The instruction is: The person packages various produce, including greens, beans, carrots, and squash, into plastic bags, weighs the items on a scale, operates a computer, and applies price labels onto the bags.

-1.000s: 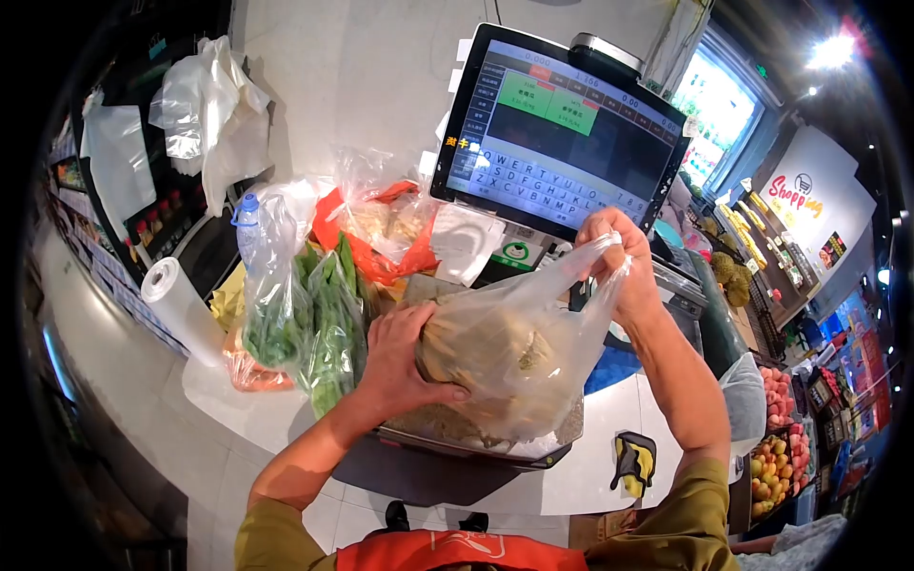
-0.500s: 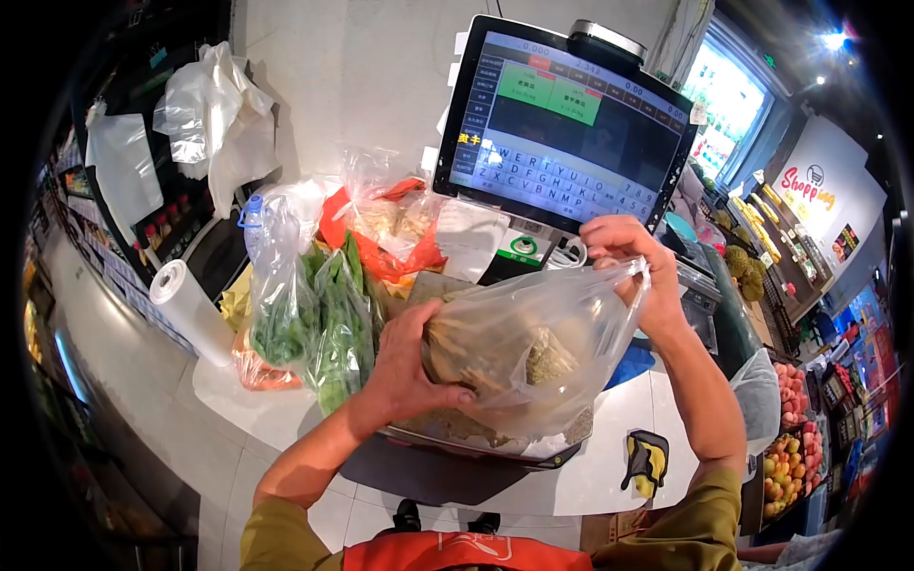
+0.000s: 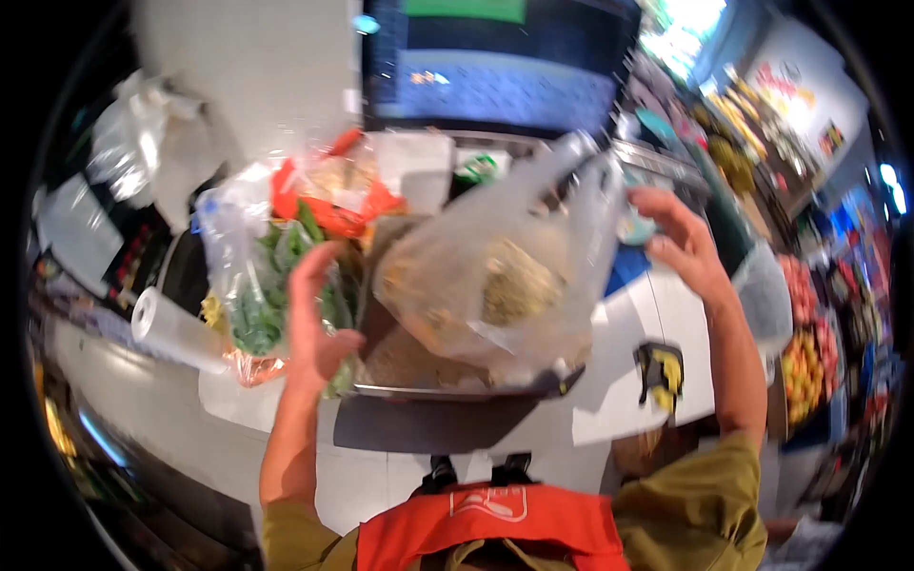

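A translucent plastic bag [image 3: 428, 257] rests on the scale platform [image 3: 381, 357], its handles standing up loosely. Through the plastic shows a round, mottled tan item [image 3: 519, 281] beside other brownish contents that I cannot make out. My left hand [image 3: 319, 319] is open on the left of the bag, thumb and fingers apart, near the bagged leafy greens [image 3: 257, 319]. Off to the right of the bag handles, my right hand [image 3: 681, 243] is also open and holds nothing. Both hands look apart from the bag.
Behind the platform stands a screen [image 3: 495, 81]. To the left are a red-and-clear bag of produce [image 3: 376, 202], a plastic roll [image 3: 171, 328] and hanging plastic bags [image 3: 143, 143]. A black-and-yellow item [image 3: 662, 371] lies at right, with fruit crates [image 3: 804, 376] beyond.
My right hand has let go of the bag's top and moved right. My left hand has come off the bag's side to the left. The view has tilted downward.
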